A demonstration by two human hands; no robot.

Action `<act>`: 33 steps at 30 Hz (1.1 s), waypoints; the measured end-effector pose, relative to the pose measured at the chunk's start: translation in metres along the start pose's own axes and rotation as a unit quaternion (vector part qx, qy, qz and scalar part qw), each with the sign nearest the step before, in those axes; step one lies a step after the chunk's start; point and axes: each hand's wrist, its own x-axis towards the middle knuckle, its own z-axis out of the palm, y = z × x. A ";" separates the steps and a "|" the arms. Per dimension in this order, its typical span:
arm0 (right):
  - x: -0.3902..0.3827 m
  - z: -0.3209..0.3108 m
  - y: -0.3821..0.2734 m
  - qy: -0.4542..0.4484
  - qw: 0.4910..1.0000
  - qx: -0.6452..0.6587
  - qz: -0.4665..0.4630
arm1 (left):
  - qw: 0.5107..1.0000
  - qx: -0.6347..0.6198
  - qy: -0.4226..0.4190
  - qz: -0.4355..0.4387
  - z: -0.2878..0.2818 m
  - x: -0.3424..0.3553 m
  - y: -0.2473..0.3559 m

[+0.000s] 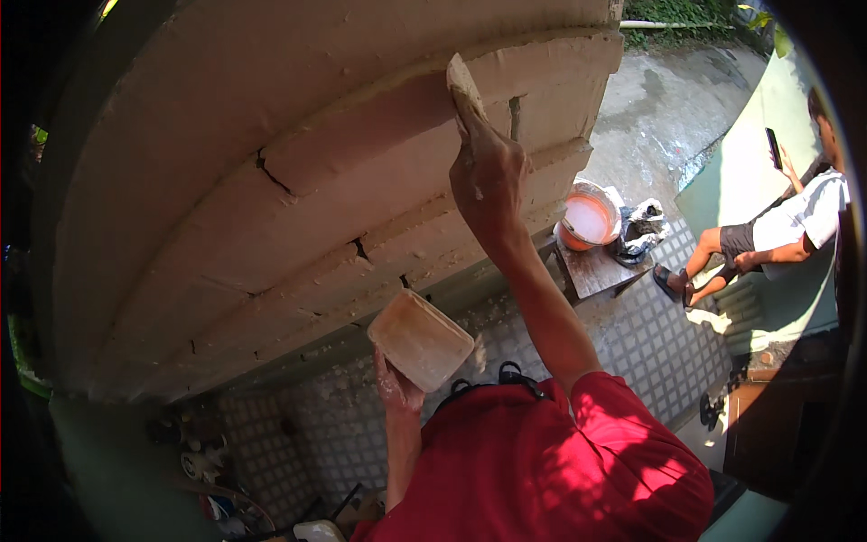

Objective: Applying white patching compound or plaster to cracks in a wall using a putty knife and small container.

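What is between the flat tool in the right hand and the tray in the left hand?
In the head view, only the cracked plastered wall shows between the flat tool and the tray; nothing else lies there.

A cracked, pale stepped wall fills the view in shade. Below lies a patterned tiled floor. Sunlight falls on the concrete yard beyond.

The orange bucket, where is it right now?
In the head view the orange bucket stands on a small wooden stool right of centre, beside the wall's end, just right of the raised right hand and left of a crumpled bag.
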 end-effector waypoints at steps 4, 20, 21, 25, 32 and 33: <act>-0.027 0.015 -0.013 -0.042 0.999 0.008 -0.020 | 1.000 0.005 0.013 -0.014 0.007 -0.005 0.008; -0.049 0.033 0.003 0.028 0.999 0.004 -0.020 | 1.000 0.010 -0.029 -0.005 0.001 -0.001 0.025; -0.054 0.039 -0.003 0.040 0.999 0.011 -0.032 | 1.000 0.011 -0.014 -0.005 0.003 -0.002 0.026; -0.047 0.010 0.008 0.060 0.997 0.036 0.035 | 1.000 0.022 0.003 0.019 -0.005 -0.004 0.034; -0.013 -0.005 0.057 0.085 0.993 -0.076 0.037 | 1.000 0.009 -0.009 0.009 -0.008 -0.006 0.037; -0.021 0.001 0.051 0.071 0.995 -0.064 0.037 | 1.000 0.012 0.002 0.006 -0.007 -0.006 0.037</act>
